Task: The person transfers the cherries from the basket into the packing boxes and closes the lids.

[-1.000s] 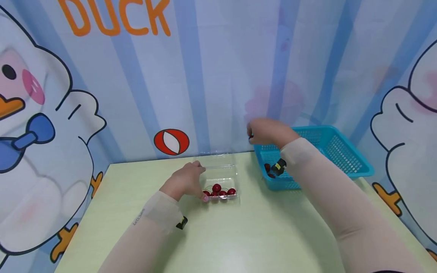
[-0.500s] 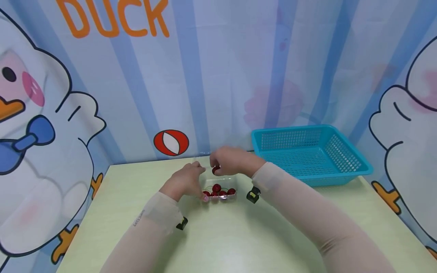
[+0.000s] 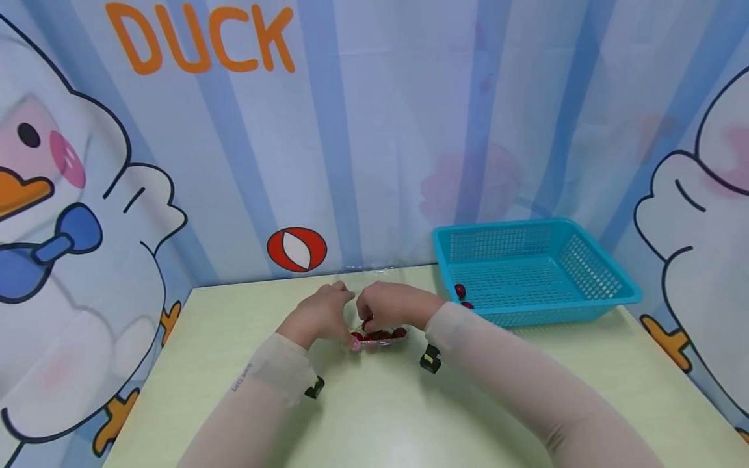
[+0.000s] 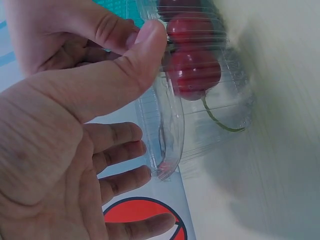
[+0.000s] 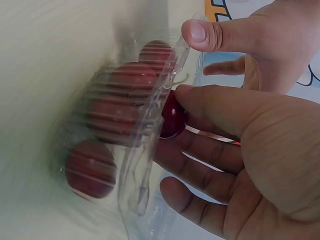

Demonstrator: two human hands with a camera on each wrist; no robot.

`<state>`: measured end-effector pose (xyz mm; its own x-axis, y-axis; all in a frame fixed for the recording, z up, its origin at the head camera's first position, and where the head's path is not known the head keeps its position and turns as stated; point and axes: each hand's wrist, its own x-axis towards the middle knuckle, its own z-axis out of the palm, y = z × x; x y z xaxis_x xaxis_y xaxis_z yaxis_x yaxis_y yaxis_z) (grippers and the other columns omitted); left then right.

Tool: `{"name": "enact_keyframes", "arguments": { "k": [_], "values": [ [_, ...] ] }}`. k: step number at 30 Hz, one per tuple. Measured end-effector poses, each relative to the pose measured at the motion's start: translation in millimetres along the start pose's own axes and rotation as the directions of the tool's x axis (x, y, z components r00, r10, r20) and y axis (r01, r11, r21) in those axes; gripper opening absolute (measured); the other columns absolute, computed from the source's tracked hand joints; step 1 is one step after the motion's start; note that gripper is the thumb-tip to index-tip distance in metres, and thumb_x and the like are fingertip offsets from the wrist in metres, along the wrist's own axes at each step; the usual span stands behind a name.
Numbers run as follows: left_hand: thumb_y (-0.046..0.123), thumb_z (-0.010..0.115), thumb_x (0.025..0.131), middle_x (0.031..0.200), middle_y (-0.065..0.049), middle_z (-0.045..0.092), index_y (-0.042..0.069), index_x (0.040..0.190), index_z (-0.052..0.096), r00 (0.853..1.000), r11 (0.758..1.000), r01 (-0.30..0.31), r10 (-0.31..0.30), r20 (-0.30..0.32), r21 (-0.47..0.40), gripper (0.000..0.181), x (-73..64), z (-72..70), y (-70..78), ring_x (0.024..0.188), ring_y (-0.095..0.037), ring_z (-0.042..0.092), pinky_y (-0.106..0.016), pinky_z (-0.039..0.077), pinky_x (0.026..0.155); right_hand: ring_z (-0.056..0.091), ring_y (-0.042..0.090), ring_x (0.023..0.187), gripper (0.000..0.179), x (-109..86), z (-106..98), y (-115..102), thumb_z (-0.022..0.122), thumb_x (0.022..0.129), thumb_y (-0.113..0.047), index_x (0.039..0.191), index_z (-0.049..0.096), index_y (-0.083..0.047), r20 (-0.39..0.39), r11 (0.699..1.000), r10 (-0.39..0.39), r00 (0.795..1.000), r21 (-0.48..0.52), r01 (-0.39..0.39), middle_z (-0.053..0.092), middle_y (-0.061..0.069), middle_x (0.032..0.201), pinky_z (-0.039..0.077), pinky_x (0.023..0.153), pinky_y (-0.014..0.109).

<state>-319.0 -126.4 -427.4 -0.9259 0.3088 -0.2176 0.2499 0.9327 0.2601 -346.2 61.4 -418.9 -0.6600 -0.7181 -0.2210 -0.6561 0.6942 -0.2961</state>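
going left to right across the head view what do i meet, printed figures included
White duck print → left hand → clear container → blue basket, two cherries at its left end → white printed figure. Right hand left out: it overlaps the container.

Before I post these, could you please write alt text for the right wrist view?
A right hand pinches a dark red cherry at the rim of a clear plastic box with more cherries inside. The left hand has its thumb at the upper end of that rim.
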Motion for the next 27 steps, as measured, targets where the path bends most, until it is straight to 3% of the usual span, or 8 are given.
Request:
{"name": "enact_keyframes", "arguments": {
  "k": [4, 9, 14, 18, 20, 23, 25, 27],
  "values": [
    [0.042, 0.109, 0.074, 0.161, -0.009, 0.058, 0.01, 0.167, 0.057, 1.0, 1.0, 0.001, -0.001, 0.002, -0.004, 0.112, -1.3, -0.2, -0.2, 0.146, -0.032, 0.054, -0.056, 0.06, 0.116, 0.073, 0.008, 0.087, 0.008, -1.1, 2, 0, 0.083, 0.107, -0.024, 0.109, 0.085, -0.017, 0.001, 1.0, -0.002, 1.0, 0.014, 0.002, 0.081, -0.007, 0.099, 0.066, 0.091, 0.034],
    [0.041, 0.109, 0.074, 0.163, -0.009, 0.057, 0.011, 0.168, 0.056, 1.0, 1.0, 0.006, -0.006, 0.005, -0.006, 0.112, -0.8, -1.1, 0.3, 0.147, -0.032, 0.053, -0.058, 0.059, 0.119, 0.078, 0.017, 0.107, 0.023, -8.3, -7, 6, 0.077, 0.111, -0.026, 0.127, 0.084, -0.011, -0.044, 1.0, 0.001, 0.999, 0.025, 0.0, 0.084, 0.0, 0.118, 0.067, 0.104, 0.04],
    [0.042, 0.109, 0.075, 0.163, -0.01, 0.057, 0.011, 0.168, 0.056, 1.0, 1.0, 0.007, -0.007, 0.007, -0.005, 0.112, -0.4, -1.2, 1.4, 0.147, -0.032, 0.053, -0.057, 0.057, 0.121, 0.078, 0.021, 0.113, 0.022, -31.0, -34, 22, 0.068, 0.116, -0.026, 0.126, 0.082, -0.013, -0.143, 0.997, 0.052, 0.988, 0.062, -0.044, 0.083, 0.004, 0.124, 0.067, 0.101, 0.044],
    [0.04, 0.108, 0.076, 0.165, -0.011, 0.056, 0.01, 0.169, 0.055, 1.0, 1.0, 0.009, -0.009, 0.005, -0.01, 0.11, -1.0, -1.0, 2.5, 0.148, -0.032, 0.053, -0.057, 0.057, 0.122, 0.076, 0.029, 0.127, 0.028, -60.9, -56, 45, 0.061, 0.119, -0.026, 0.137, 0.078, -0.013, -0.197, 0.982, 0.153, 0.968, 0.139, -0.127, 0.079, 0.01, 0.139, 0.065, 0.107, 0.052],
    [0.039, 0.108, 0.077, 0.166, -0.011, 0.055, 0.01, 0.169, 0.055, 1.0, 1.0, 0.009, -0.009, 0.003, -0.01, 0.11, -1.6, -1.2, 2.8, 0.15, -0.033, 0.052, -0.058, 0.057, 0.121, 0.072, 0.033, 0.134, 0.033, -77.0, -64, 60, 0.058, 0.12, -0.025, 0.145, 0.075, -0.012, -0.191, 0.967, 0.21, 0.959, 0.187, -0.175, 0.074, 0.013, 0.149, 0.063, 0.111, 0.056],
    [0.038, 0.108, 0.077, 0.166, -0.011, 0.055, 0.01, 0.169, 0.055, 1.0, 1.0, 0.005, -0.005, 0.001, -0.005, 0.11, -2.9, -1.4, 2.3, 0.149, -0.033, 0.052, -0.057, 0.058, 0.12, 0.073, 0.035, 0.128, 0.039, -98.2, -71, 85, 0.05, 0.121, -0.021, 0.149, 0.072, -0.007, -0.145, 0.948, 0.255, 0.956, 0.233, -0.218, 0.069, 0.019, 0.155, 0.063, 0.107, 0.055],
    [0.038, 0.108, 0.077, 0.164, -0.011, 0.056, 0.009, 0.169, 0.055, 1.0, 1.0, 0.002, -0.002, -0.001, 0.003, 0.11, -3.5, -1.5, 1.9, 0.147, -0.032, 0.053, -0.057, 0.058, 0.12, 0.075, 0.032, 0.121, 0.041, -109.3, -72, 100, 0.047, 0.121, -0.02, 0.15, 0.071, -0.004, -0.087, 0.936, 0.279, 0.956, 0.249, -0.25, 0.069, 0.021, 0.154, 0.064, 0.101, 0.05],
    [0.038, 0.108, 0.076, 0.162, -0.011, 0.057, 0.008, 0.168, 0.055, 1.0, 1.0, 0.0, 0.001, -0.003, 0.01, 0.11, -3.5, -1.5, 1.7, 0.146, -0.032, 0.054, -0.056, 0.059, 0.119, 0.074, 0.03, 0.108, 0.043, -118.2, -71, 113, 0.045, 0.12, -0.019, 0.15, 0.07, -0.002, -0.009, 0.924, 0.294, 0.956, 0.257, -0.282, 0.071, 0.021, 0.148, 0.063, 0.086, 0.044]
  ]
}}
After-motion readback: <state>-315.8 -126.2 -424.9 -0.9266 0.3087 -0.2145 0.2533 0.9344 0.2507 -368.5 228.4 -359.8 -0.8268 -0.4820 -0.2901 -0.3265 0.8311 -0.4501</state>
